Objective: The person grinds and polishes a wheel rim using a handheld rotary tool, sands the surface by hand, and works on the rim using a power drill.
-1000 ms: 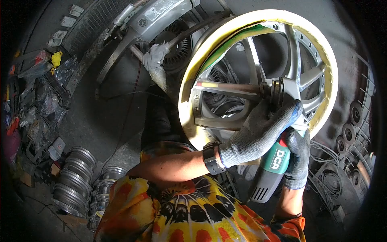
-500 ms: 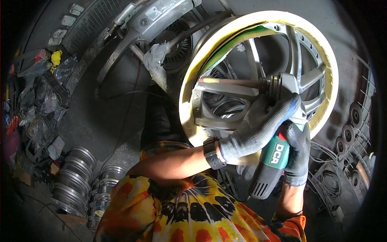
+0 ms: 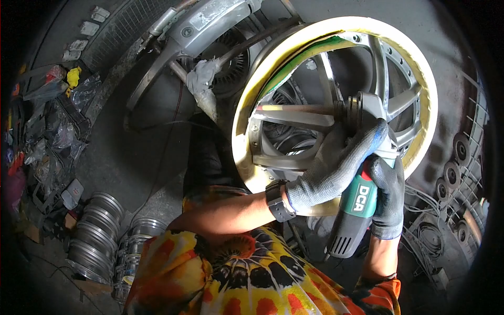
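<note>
Clear plastic bags (image 3: pixel 88 90) are heaped at the left edge of the frame beside a bright yellow piece (image 3: pixel 74 76); what is held in them cannot be told. The small pale blocks (image 3: pixel 90 28) at the upper left are too small for any marking to be read. "DCA" is printed in white on the green housing of a power tool (image 3: pixel 359 202), right of centre, whose dark rear end is cut with slots. The tool is gripped by both hands — its neck is wrapped by the left hand (image 3: pixel 336 168), its green body by the right hand (image 3: pixel 387 191) — and grey knitted gloves are worn on both. A black watch (image 3: pixel 278 202) is strapped to the left wrist. The tool's head is held over a spoked metal wheel (image 3: pixel 379 68) in the upper right, its round rim covered in wrinkled yellow sheeting (image 3: pixel 426 100). Ridged, silvery rims (image 3: pixel 94 236) are stacked at the lower left. Crumpled grey material (image 3: pixel 203 79) is wrapped around a bar at the upper centre-left.
</note>
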`<state>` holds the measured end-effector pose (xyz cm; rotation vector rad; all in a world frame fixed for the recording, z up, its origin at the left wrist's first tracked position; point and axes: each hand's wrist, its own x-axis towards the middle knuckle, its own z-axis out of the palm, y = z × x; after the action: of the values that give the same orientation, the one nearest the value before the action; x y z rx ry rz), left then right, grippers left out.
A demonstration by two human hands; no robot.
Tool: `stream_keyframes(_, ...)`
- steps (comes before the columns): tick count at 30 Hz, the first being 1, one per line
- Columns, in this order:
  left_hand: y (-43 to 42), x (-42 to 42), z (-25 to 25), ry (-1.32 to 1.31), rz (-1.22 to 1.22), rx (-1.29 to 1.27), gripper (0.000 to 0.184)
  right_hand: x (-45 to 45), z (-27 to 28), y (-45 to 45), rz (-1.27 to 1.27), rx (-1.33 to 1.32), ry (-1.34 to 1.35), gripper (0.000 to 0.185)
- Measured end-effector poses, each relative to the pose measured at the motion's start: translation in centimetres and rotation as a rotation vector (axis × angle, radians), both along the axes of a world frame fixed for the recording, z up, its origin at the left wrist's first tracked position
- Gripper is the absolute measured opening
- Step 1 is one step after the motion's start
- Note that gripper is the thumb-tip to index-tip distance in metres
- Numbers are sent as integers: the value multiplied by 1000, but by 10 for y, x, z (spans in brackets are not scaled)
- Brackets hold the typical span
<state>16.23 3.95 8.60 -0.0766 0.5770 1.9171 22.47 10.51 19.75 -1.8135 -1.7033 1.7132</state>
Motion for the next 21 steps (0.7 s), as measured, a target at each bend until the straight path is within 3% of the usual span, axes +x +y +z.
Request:
stream_keyframes(3, -1, -1, 2, 0, -24, -60, 45, 0, 0, 1, -26, -26, -47, 87)
stream_keyframes(6, 0, -6, 9, 36, -7, -48, 47, 4, 1, 3, 10, -33, 102, 84)
stream_keyframes(13, 6, -9, 5, 60, 21, -29, 49, -6, 3, 9, 4, -43, 28, 87)
stream_keyframes(19, 6, -11, 12, -114, 16, -10, 52, -8, 4, 15, 27, -63, 19, 90)
stream_keyframes(21, 7, -12, 3, 66, 18, -22, 53, -11, 1, 15, 15, -73, 28, 90)
